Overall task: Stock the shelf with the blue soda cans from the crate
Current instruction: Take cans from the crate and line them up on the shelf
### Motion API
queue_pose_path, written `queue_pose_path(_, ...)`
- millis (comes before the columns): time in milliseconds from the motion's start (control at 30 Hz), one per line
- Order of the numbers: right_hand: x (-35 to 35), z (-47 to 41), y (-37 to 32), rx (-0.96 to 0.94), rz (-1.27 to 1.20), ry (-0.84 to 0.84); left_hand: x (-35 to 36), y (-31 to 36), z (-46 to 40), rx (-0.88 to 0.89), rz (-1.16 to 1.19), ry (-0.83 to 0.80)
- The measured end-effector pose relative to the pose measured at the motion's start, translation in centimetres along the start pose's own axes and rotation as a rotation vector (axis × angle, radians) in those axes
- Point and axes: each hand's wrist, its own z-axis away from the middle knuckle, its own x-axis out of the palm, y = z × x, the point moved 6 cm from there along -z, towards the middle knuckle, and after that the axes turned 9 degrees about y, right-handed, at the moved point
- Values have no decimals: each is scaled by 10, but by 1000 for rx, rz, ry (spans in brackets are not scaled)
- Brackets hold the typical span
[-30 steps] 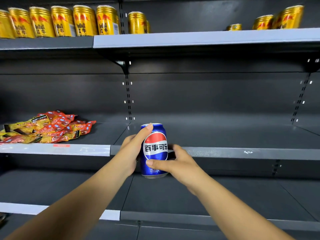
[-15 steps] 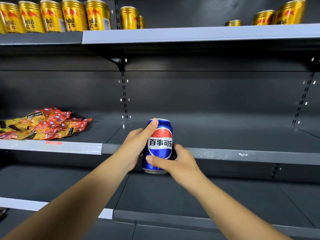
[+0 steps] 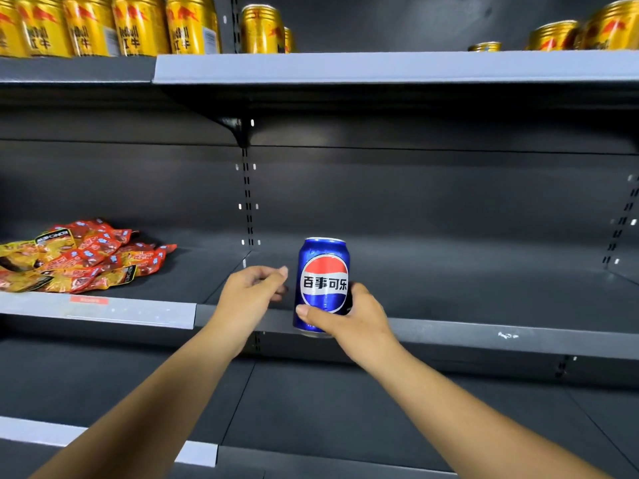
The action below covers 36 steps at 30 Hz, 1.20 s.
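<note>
1. While the right hand (image 3: 349, 316) wraps the lower half of the blue soda can (image 3: 324, 281), thumb across the front and fingers curled behind it, the can stands upright at the centre of the frame, its base level with the front lip of the middle shelf (image 3: 484, 335).
2. Just left of the can, the left hand (image 3: 250, 292) grasps nothing; its fingers are loosely curled, with a clear gap between the fingertips and the can's side.
3. Whether the can's base already rests on the shelf or hangs just in front of the edge cannot be told, since the right hand hides part of the bottom rim.
4. The step in hand looks like placing this can on the middle shelf; no other blue can stands there, so the stocking seems to be at its very start.
5. The next move likely calls for sliding the can further back onto the shelf, setting it flat with the label facing out, then letting go without tipping it.
6. At the left of the frame, on the adjoining shelf section, lies a loose heap of red and yellow snack packets (image 3: 76, 259), well apart from the can.
7. Along the top of the frame, gold cans (image 3: 138, 25) stand in a row on the upper shelf (image 3: 380, 65), with a few more at the upper right.
8. The crate is not in view.
</note>
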Motion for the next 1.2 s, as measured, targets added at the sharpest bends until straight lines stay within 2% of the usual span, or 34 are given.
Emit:
queue_pose_path(400,91,-83,15,14,24,132,-22,-25,-116,29,-153,-185)
queue_pose_path(667,149,-131,34,127,5,137,-29,-53,-180,0,-208,-286)
queue_pose_path(1033,191,-173,47,145,56,178,-28,-100,-235,-161,-90,-259)
queue_pose_path(1200,201,-190,51,139,44,206,-26,-110,-254,-245,38,-314)
